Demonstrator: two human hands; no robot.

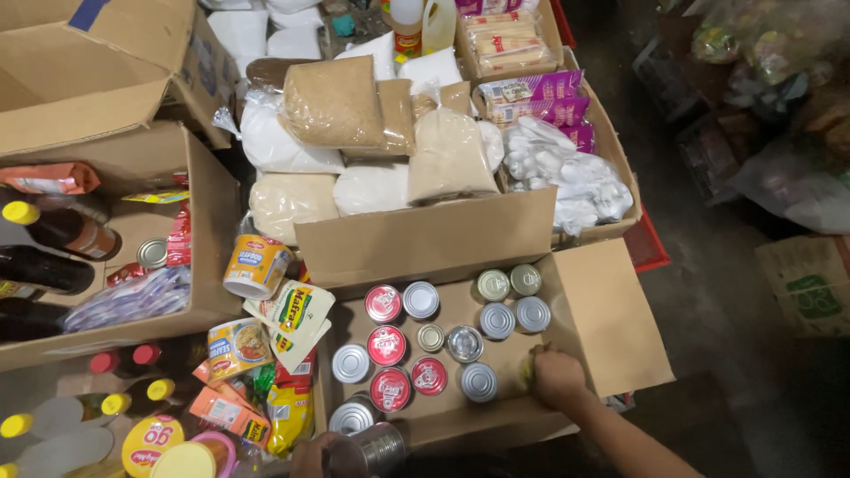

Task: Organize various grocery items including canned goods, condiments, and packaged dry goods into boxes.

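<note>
**A:** In the open cardboard box (602,310) near the middle, what is the right hand (558,376) doing?

**B:** It is down inside, at the box's near right corner, curled over a can (529,365). Only a yellowish-green edge of that can shows past the fingers, so I cannot tell how firm the grasp is.

**A:** And the left hand (312,458)?

**B:** At the near edge of the view, just outside the box's near left corner. It is wrapped round a silver can (376,445) lying tilted, its plain metal wall towards us. The hand is mostly cut off.

**A:** How many cans stand in the box?

**B:** I count fourteen upright, lids up: four with red lids (387,345) on the left side, the rest with silver or greenish-gold lids (497,320). The one under the right hand makes fifteen.

**A:** What lies around it?

**B:** Far of it, a second box (611,150) holds clear bags of brown and white grains (335,104), a bag of white lumps (567,177) and purple packets (540,97). To the left, a third box (208,230) holds dark sauce bottles (66,230), one yellow-capped, and a small can. Between the boxes lie a yellow noodle cup (255,265) and loose sachets (297,314). Near left stand bottles with yellow and red caps (115,403).
</note>
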